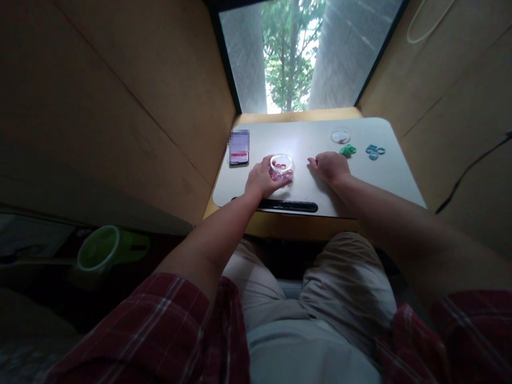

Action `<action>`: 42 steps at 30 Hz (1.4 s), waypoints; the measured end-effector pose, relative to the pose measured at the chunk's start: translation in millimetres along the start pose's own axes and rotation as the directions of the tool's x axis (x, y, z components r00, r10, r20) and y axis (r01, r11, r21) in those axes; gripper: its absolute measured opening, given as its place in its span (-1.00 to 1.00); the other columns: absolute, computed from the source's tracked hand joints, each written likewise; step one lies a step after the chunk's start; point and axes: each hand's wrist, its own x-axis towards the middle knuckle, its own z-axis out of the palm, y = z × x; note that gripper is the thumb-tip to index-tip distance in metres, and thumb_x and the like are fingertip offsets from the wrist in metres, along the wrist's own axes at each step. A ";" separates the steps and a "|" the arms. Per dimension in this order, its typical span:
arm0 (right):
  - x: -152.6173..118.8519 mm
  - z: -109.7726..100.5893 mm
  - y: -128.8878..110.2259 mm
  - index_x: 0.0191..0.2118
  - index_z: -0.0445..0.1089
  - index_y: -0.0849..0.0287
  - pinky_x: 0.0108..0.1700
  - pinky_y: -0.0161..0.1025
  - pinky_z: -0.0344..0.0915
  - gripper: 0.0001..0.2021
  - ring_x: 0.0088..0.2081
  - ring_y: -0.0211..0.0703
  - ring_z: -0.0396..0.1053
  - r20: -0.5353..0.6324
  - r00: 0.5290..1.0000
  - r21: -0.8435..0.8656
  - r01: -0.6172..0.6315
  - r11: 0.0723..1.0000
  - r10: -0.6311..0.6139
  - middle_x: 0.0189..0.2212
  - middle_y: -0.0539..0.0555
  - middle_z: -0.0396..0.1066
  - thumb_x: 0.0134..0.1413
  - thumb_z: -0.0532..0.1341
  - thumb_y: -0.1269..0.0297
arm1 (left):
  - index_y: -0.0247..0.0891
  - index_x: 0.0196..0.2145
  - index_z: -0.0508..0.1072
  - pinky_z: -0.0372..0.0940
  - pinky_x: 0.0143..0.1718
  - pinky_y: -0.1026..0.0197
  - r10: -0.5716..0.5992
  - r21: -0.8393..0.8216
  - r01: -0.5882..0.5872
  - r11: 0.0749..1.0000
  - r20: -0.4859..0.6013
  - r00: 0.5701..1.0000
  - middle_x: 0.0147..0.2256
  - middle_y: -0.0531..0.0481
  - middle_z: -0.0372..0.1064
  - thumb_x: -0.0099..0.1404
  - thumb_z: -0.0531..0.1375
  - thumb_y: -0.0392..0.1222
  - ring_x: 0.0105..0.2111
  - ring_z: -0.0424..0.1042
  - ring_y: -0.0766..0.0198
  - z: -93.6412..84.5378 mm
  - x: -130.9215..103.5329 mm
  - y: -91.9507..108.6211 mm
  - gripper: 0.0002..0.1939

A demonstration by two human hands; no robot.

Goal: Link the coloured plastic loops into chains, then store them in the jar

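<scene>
My left hand (264,178) is wrapped round a clear round jar (282,166) with pink-red pieces inside, near the middle of the white table (308,138). To the right of the jar, my right hand (328,165) rests on the table with its fingers curled; whatever it may hold is hidden. Just beyond that hand lies a small pile of green pieces (348,151). Several blue-grey pieces (375,152) sit farther right. Behind the green pile is a clear round lid (340,135).
A phone (239,148) lies at the table's left edge. Along the near edge runs a black bar (290,205). Wooden walls flank the table, with a window (294,58) behind. A green container (99,248) stands low at left; a black cable (472,170) hangs at right.
</scene>
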 end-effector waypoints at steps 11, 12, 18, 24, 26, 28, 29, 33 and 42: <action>39.5 -53.3 -32.1 -0.69 0.25 0.13 -0.52 -0.29 0.11 -0.41 -0.63 -0.23 0.25 -0.169 0.961 0.665 -0.053 0.745 0.218 -0.73 0.04 0.31 0.22 0.01 -0.16 | -0.11 0.18 0.23 0.26 0.01 0.04 0.031 0.011 -0.031 0.999 -0.033 0.999 -0.03 -0.10 0.41 0.02 0.34 0.33 -0.05 0.40 0.01 -4.0 2.3 1.7 -0.13; 42.9 -58.8 -40.8 -0.70 0.20 0.12 -0.56 -0.29 0.07 -0.42 -0.67 -0.27 0.18 -0.186 0.952 0.768 -0.013 0.640 0.243 -0.76 -0.01 0.24 0.19 0.04 -0.20 | -0.11 0.18 0.24 0.26 0.00 0.04 0.027 0.014 -0.027 1.000 -0.035 0.999 -0.03 -0.11 0.41 0.02 0.35 0.33 -0.05 0.40 0.00 -4.3 2.2 1.5 -0.13; 48.0 -66.5 -90.5 -0.71 0.14 0.10 -0.60 -0.30 -0.02 -0.45 -0.70 -0.33 0.01 -0.191 0.959 0.911 0.095 0.401 0.207 -0.80 -0.10 0.08 0.10 0.14 -0.18 | -0.11 0.17 0.24 0.25 0.00 0.03 0.004 0.012 -0.003 1.000 -0.023 1.000 -0.03 -0.11 0.41 0.02 0.31 0.38 -0.04 0.40 -0.03 -8.4 0.1 3.7 -0.12; 48.2 -54.8 -104.3 -0.72 0.09 0.08 -0.58 -0.29 -0.01 -0.45 -0.68 -0.32 0.02 -0.186 0.954 0.929 0.093 0.359 0.234 -0.79 -0.10 0.07 0.12 0.12 -0.18 | -0.11 0.17 0.25 0.26 -0.01 0.02 -0.011 0.015 0.011 1.000 -0.016 1.000 -0.05 -0.13 0.42 0.01 0.29 0.42 -0.05 0.40 -0.04 -10.2 0.1 5.4 -0.11; 47.4 -52.1 -104.2 -0.70 0.11 0.08 -0.58 -0.29 0.02 -0.43 -0.67 -0.30 0.05 -0.198 0.957 0.925 0.110 0.364 0.214 -0.78 -0.08 0.10 0.12 0.10 -0.22 | -0.11 0.17 0.25 0.26 -0.01 0.02 -0.008 0.017 0.008 1.000 -0.015 1.000 -0.06 -0.12 0.42 0.02 0.28 0.43 -0.06 0.40 -0.04 -9.7 0.6 5.1 -0.11; 45.0 -50.1 -104.8 -0.69 0.13 0.08 -0.57 -0.29 0.05 -0.42 -0.66 -0.28 0.08 -0.214 0.959 0.921 0.134 0.366 0.188 -0.77 -0.06 0.13 0.13 0.06 -0.26 | -0.12 0.18 0.24 0.26 -0.02 0.02 -0.008 0.020 0.008 1.000 -0.014 1.000 -0.06 -0.13 0.42 0.02 0.27 0.44 -0.06 0.40 -0.05 -8.8 1.2 4.4 -0.10; 43.4 -49.3 -105.5 -0.69 0.14 0.08 -0.56 -0.29 0.06 -0.41 -0.65 -0.28 0.10 -0.220 0.960 0.920 0.146 0.364 0.172 -0.76 -0.05 0.14 0.14 0.04 -0.28 | -0.12 0.18 0.24 0.26 -0.02 0.02 -0.008 0.021 0.008 1.000 -0.013 1.000 -0.06 -0.13 0.41 0.02 0.27 0.44 -0.06 0.40 -0.05 -8.3 1.5 3.9 -0.09; 36.1 -46.1 -109.0 -0.67 0.16 0.09 -0.54 -0.29 0.10 -0.38 -0.64 -0.28 0.15 -0.224 0.972 0.912 0.181 0.368 0.075 -0.74 -0.04 0.18 0.16 0.00 -0.31 | -0.14 0.20 0.22 0.24 0.00 0.01 -0.011 0.025 0.012 1.000 -0.002 1.000 -0.05 -0.14 0.41 0.01 0.29 0.43 -0.05 0.39 -0.05 -6.4 2.5 2.4 -0.07; 36.1 -41.8 -99.3 -0.62 0.25 0.12 -0.50 -0.32 0.16 -0.38 -0.60 -0.27 0.26 -0.196 0.976 0.856 0.219 0.469 -0.098 -0.70 -0.02 0.26 0.15 0.00 -0.33 | -0.12 0.20 0.21 0.23 0.00 0.01 -0.005 0.012 0.005 1.000 0.006 1.000 -0.03 -0.15 0.41 0.03 0.29 0.42 -0.04 0.38 -0.06 -6.0 4.0 1.7 -0.08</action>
